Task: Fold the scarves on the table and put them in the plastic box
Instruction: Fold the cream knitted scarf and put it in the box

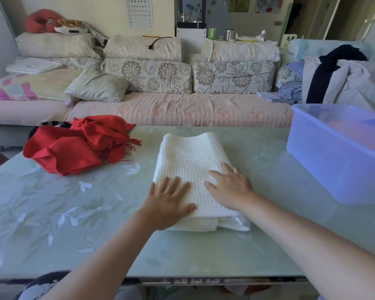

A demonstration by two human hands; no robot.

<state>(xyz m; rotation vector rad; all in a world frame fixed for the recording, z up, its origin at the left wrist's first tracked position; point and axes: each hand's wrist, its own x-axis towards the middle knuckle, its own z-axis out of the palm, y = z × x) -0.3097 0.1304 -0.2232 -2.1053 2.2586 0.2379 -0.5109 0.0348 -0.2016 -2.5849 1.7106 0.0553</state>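
Note:
A white knitted scarf [188, 161] lies folded into a thick rectangle in the middle of the table. My left hand [168, 204] presses flat on its near left corner, fingers spread. My right hand [230, 187] lies flat on its near right part, fingers straight. A crumpled red scarf [78, 146] with a fringe sits in a heap at the far left, with a bit of black-and-white striped cloth [50, 124] showing behind it. The translucent blue plastic box [333, 161] stands open at the right, its inside showing no scarf.
The table [63, 213] has a pale green glass top with a leaf pattern. Behind its far edge runs a sofa [182, 109] with flowered cushions and, at the right, a pile of clothes [338, 76].

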